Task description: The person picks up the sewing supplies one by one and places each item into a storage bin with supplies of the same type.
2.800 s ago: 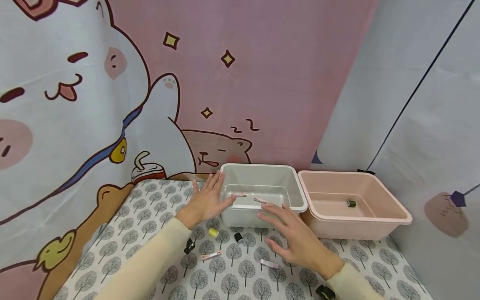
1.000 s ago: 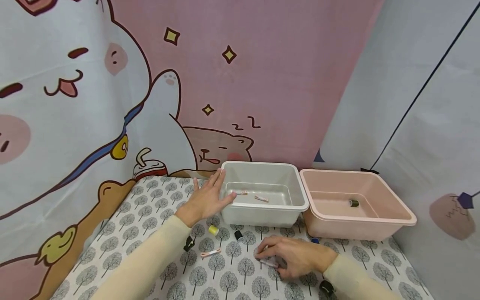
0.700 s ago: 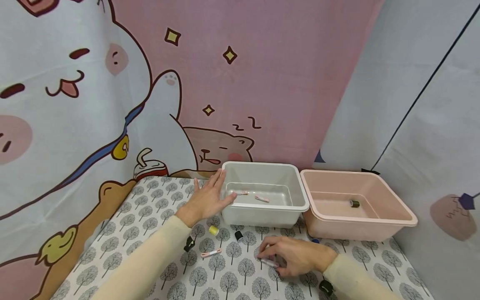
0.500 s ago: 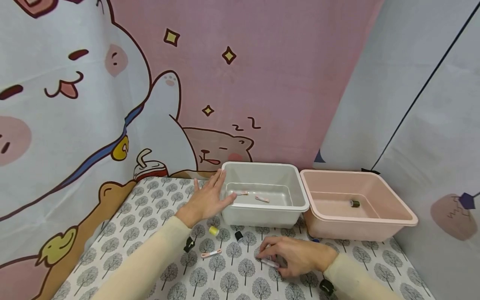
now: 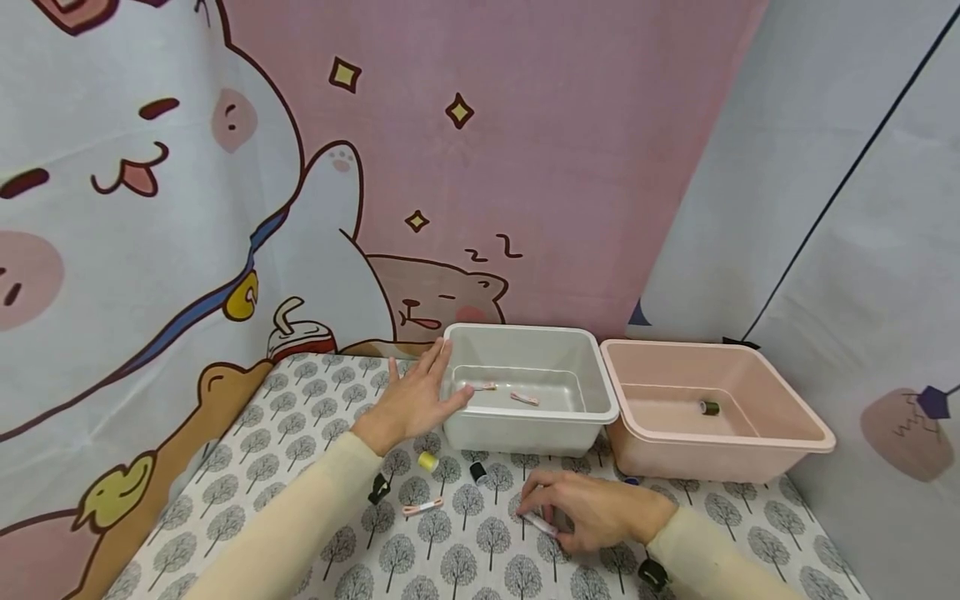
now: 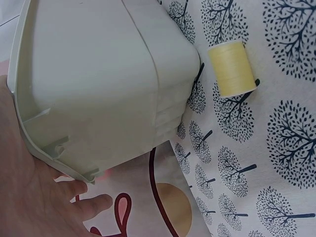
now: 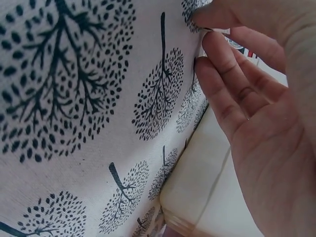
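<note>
My left hand (image 5: 412,404) rests with spread, straight fingers on the left rim of a pale grey plastic bin (image 5: 528,433). The left wrist view shows the palm and fingers (image 6: 89,205) along that rim. My right hand (image 5: 588,508) is low over the cloth, thumb and fingertips pinching the ends of a slim whitish-pink piece (image 5: 540,524). In the right wrist view the fingers (image 7: 222,59) mostly hide it. Two similar slim pink pieces, one of them (image 5: 524,399), lie inside the grey bin. Another pink-and-white piece (image 5: 422,507) lies on the cloth between the hands.
A yellow thread spool (image 5: 427,461) and a black spool (image 5: 477,472) lie before the grey bin. To its right stands a pink bin (image 5: 720,454) containing a dark green spool (image 5: 708,407). Something blue (image 5: 632,481) shows behind the right hand. A tree-print cloth (image 5: 457,567) covers the table.
My right hand has come down from near the grey bin's front rim to the whitish-pink piece, whose near end now tilts slightly differently. The left hand stays on the rim.
</note>
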A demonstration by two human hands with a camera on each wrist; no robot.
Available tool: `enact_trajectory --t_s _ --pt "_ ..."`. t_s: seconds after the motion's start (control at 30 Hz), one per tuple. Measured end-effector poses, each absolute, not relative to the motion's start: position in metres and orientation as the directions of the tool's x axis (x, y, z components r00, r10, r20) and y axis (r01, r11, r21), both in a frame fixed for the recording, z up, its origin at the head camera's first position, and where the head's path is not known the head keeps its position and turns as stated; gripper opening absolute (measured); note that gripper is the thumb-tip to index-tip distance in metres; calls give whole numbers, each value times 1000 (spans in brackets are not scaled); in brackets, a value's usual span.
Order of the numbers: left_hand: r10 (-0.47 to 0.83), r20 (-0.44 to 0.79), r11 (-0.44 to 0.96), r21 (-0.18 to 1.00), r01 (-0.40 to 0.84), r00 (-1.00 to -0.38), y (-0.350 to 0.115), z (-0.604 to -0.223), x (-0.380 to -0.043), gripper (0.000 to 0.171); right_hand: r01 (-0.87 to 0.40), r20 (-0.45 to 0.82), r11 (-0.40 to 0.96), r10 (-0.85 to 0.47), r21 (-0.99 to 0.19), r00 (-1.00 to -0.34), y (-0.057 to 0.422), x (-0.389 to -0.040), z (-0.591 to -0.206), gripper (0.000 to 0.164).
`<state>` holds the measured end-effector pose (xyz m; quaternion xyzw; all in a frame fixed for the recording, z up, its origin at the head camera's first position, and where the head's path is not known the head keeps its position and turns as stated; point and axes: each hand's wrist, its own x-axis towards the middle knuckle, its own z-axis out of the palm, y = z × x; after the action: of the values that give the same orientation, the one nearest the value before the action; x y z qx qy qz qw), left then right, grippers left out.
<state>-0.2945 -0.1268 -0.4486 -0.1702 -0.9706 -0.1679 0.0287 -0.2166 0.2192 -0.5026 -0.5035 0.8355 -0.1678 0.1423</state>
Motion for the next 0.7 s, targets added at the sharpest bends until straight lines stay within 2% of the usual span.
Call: enact_trajectory --t_s 0.7 --pt "322 113 888 309 341 -940 -127 -449 -295 109 -741 -39 456 -863 -494 -505 220 -221 -511 64"
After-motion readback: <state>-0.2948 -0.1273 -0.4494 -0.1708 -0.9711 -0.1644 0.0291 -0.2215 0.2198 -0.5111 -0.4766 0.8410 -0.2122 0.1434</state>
